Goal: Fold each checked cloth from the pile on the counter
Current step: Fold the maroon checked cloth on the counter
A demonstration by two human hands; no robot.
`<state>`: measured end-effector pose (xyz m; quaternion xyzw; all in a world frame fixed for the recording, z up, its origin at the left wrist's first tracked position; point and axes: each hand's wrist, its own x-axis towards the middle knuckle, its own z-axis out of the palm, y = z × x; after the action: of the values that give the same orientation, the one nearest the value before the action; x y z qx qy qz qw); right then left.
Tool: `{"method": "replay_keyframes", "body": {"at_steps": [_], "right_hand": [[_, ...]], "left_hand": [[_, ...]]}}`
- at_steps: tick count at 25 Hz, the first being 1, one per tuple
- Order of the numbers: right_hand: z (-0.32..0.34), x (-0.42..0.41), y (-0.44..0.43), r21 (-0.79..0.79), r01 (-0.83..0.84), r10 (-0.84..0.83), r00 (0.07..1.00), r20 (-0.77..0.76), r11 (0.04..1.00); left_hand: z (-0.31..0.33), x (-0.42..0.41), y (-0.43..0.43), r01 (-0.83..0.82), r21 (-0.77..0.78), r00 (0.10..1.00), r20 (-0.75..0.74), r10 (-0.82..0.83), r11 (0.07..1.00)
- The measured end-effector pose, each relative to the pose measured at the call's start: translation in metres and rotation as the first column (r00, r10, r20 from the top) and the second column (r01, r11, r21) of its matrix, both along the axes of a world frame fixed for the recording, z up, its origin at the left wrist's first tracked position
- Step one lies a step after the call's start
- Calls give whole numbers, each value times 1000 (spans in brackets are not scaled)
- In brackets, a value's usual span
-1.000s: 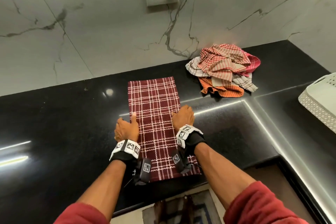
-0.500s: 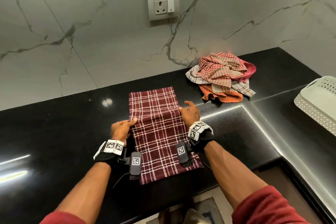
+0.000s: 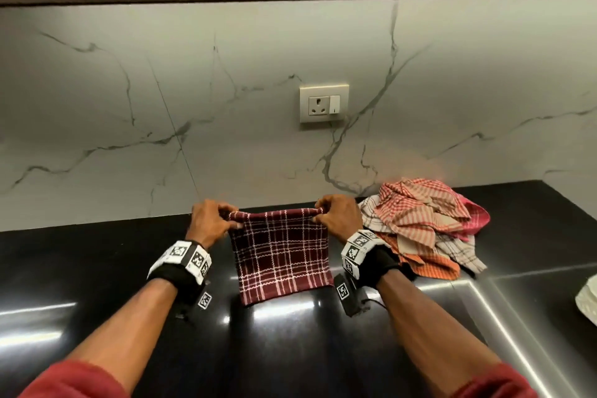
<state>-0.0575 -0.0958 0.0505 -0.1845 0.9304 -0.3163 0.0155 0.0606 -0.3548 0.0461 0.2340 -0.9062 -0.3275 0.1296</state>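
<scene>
Over counter [image 3: 80, 255] | left grip [image 3: 210, 220], right grip [image 3: 339, 216] pinch maroon cloth [image 3: 281, 255] | pile [image 3: 426, 223] near

White basket [image 3: 589, 299] mostly beyond right edge; maroon cloth [image 3: 281, 255] corners inside fingers [image 3: 319, 204].

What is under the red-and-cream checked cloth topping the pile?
Poking out beneath the red-and-cream cloth: an orange cloth, a white dark-lined cloth, a pink cloth. Anything deeper is covered.

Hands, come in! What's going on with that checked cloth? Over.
Left hand, right hand: both pinching upper corners of maroon cloth. Pile beside right hand, not blocking.
</scene>
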Motion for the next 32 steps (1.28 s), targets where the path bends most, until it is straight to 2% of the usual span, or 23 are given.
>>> {"method": "replay_keyframes", "body": {"at_steps": [2,3,5,7,9,11,13,14,16,18,21,25,29,32], "right_hand": [[19,-14,-8,-40,1,-6,993,-117,999],[28,-20,-13,-95,6,-22,985,-171,995],[43,-28,-17,-218,3,-55,971,-233,976],[38,-25,-12,-334,13,-87,974,-208,943],[7,-12,1,-401,85,-120,991,-61,912],[-40,13,18,-357,186,-135,977,163,915],[-90,42,39,-187,225,-147,922,358,956],[-109,54,47,-84,191,-141,900,412,978],[-130,64,58,62,59,-81,891,447,996],[-129,49,55,154,11,-80,890,450,988],[-118,11,30,202,80,-165,876,453,976],[-122,-9,-5,141,196,-239,854,462,970],[-131,-12,-16,20,355,-325,828,456,935],[-136,-13,-15,-51,309,-260,868,424,950]], "left_hand": [[27,-20,1,-14,-134,992,-125,-3,991],[40,-28,1,-50,-149,977,-212,17,988],[59,-38,0,-110,-96,927,-369,67,989],[51,-28,3,-100,-67,905,-420,63,993],[16,-8,12,-65,-92,932,-362,27,994],[-35,21,25,4,-7,977,-214,-6,1000],[-86,50,38,53,207,991,113,-78,977],[-107,60,42,41,289,949,288,-128,957],[-137,71,40,-30,336,875,465,-138,942],[-141,65,33,-142,367,856,512,-72,919],[-134,39,24,-155,332,854,519,-43,930],[-139,7,26,-290,259,858,496,131,921],[-141,5,28,-397,285,870,418,260,872],[-149,17,21,-446,369,861,426,278,816]]}}
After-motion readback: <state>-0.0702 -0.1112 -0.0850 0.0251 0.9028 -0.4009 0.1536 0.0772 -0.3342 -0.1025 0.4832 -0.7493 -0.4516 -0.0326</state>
